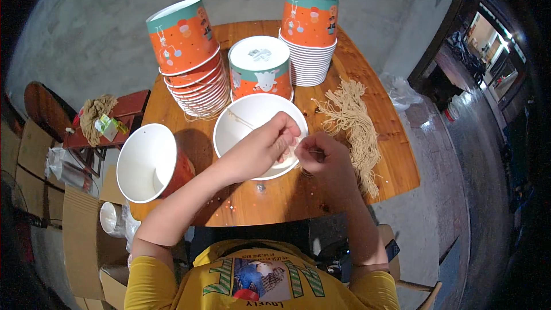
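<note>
A white-lined paper bucket (228, 138) stands in front of me with its mouth toward me. A thin beige cord (239, 119) runs across its inside from the far left wall toward my hands. Over the bucket's right part, my left hand (265, 148) is closed in a pinch on the cord. My right hand (326, 159), just right of the rim, has its fingers pinched on thin cord too; its exact ends are hidden by the fingers. A bundle of loose beige cords (357, 132) lies right of my right hand.
Another open paper bucket (143, 163) stands at the left. Behind are a left bucket stack (182, 34), an upside-down bucket (260, 60) and a right stack (310, 23), all on the wooden table (275, 209). A red stool (129, 106) and cardboard boxes (86, 241) stand left.
</note>
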The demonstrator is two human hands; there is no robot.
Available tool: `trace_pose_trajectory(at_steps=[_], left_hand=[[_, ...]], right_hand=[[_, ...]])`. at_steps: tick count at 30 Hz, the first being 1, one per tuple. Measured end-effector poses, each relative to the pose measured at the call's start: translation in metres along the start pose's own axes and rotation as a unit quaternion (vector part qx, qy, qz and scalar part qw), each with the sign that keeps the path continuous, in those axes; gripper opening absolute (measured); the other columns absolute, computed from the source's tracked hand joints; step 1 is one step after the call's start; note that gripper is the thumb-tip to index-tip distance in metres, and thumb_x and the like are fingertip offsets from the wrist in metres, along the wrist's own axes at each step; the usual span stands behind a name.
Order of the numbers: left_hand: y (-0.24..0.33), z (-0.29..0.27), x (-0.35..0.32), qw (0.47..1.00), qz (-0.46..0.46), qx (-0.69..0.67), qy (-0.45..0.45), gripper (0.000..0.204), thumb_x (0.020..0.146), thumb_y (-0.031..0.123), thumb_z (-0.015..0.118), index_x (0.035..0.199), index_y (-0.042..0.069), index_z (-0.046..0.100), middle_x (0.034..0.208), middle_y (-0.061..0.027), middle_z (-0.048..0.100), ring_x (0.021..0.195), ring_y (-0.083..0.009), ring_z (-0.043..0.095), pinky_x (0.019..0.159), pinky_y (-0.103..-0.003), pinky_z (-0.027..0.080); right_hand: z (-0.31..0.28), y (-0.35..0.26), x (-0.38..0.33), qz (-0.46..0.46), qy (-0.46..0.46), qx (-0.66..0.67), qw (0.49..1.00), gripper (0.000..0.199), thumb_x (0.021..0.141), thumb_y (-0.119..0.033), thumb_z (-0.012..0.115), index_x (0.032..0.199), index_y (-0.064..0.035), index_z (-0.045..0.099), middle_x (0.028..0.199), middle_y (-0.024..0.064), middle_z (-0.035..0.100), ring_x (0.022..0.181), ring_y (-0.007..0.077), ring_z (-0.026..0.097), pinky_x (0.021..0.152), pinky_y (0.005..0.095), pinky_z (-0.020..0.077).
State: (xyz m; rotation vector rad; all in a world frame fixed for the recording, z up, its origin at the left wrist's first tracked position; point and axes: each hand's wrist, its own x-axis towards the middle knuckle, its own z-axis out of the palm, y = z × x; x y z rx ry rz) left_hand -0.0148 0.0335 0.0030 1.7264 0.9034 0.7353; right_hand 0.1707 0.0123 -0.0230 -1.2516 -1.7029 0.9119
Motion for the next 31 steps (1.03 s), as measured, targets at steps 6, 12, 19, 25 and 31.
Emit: trace_pose_trajectory(at_steps=[6,12,19,25,31], left_hand=[[0.013,-0.005,-0.007,0.996,-0.081,0.043,-0.012,0.018,0.096,0.022,0.052,0.101,0.004,0.051,0.085,-0.0002,0.053,0.078,-0.0081,0.05,0.073,-0.025,0.044],[-0.002,-0.005,-0.002,0.992,-0.093,-0.065,-0.052,0.019,0.091,0.017,0.06,0.101,0.002,0.053,0.088,-0.0012,0.06,0.082,-0.0085,0.054,0.078,-0.023,0.043],[0.0,-0.006,-0.001,0.992,-0.092,-0.057,-0.064,0.009,0.088,0.005,0.06,0.093,0.004,0.054,0.083,0.0017,0.057,0.079,-0.0072,0.052,0.076,-0.022,0.043],[0.013,0.004,-0.009,0.99,0.023,0.14,0.008,0.009,0.085,0.003,0.059,0.088,0.004,0.051,0.078,-0.0028,0.053,0.075,-0.0111,0.052,0.071,-0.025,0.043],[0.022,0.017,-0.019,0.973,0.022,0.215,0.076,0.013,0.081,0.009,0.06,0.088,0.006,0.05,0.09,-0.0119,0.052,0.091,-0.0288,0.055,0.076,-0.039,0.046]], right_hand=[[0.002,0.001,0.001,-0.004,0.002,0.017,1.0,0.015,0.078,-0.008,0.068,0.087,-0.0021,0.059,0.078,0.0091,0.063,0.07,0.0152,0.061,0.064,0.0279,0.0491],[0.001,0.0,0.0,0.006,-0.006,0.021,1.0,0.015,0.077,-0.008,0.068,0.088,-0.0019,0.058,0.079,0.0098,0.063,0.071,0.0161,0.062,0.064,0.0287,0.0496],[-0.002,-0.007,-0.005,-0.005,0.001,-0.017,1.0,0.019,0.077,-0.012,0.07,0.09,-0.0027,0.059,0.079,0.0101,0.063,0.071,0.0177,0.062,0.064,0.0301,0.049],[-0.002,-0.004,-0.008,-0.031,0.011,-0.051,0.998,0.02,0.077,-0.011,0.07,0.091,-0.004,0.058,0.08,0.0099,0.061,0.069,0.0207,0.061,0.062,0.0314,0.0484],[0.005,-0.007,-0.018,-0.108,0.069,-0.137,0.982,0.019,0.077,-0.013,0.068,0.092,-0.0062,0.058,0.083,0.0106,0.06,0.071,0.0231,0.061,0.063,0.0353,0.0488]])
